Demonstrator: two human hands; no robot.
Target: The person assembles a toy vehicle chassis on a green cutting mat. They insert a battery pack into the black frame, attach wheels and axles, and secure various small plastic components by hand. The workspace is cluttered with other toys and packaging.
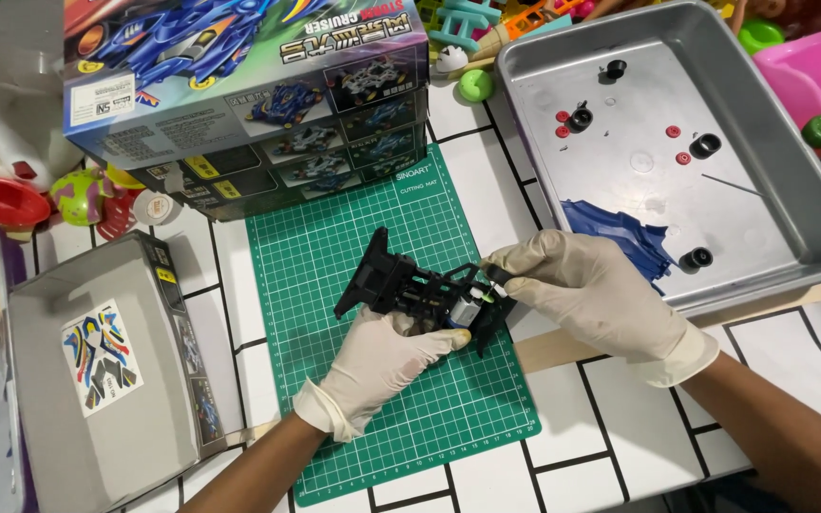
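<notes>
Our fingers [434,342] on the left hand [382,366] curl under a black toy car frame [420,290] and hold it from below, just above the green cutting mat [372,237]. The fingers of our right hand [591,290] pinch narrowly at the frame's right end, beside a small silver motor [466,309] seated in it; whatever small part they press there is too hidden to tell.

Going left to right: at the far left of the desk [620,418] lies an open grey box lid [59,418] with a coloured sticker sheet [102,356] inside. Behind the mat stand stacked toy car boxes [249,85]. In the middle we hold the frame over the mat. To the right sits a metal tray [810,218] with black tyres [705,145], small red hubs [674,132], a thin metal rod [729,183] and a blue plastic body piece [620,233], partly behind our right hand.

We judge the risks as these: the frame is tilted and held only by the left fingertips, so a hard push from the right could twist it loose. The motor or a small part could pop out and roll off the mat. The loose gloves may also snag on the frame's thin edges.
</notes>
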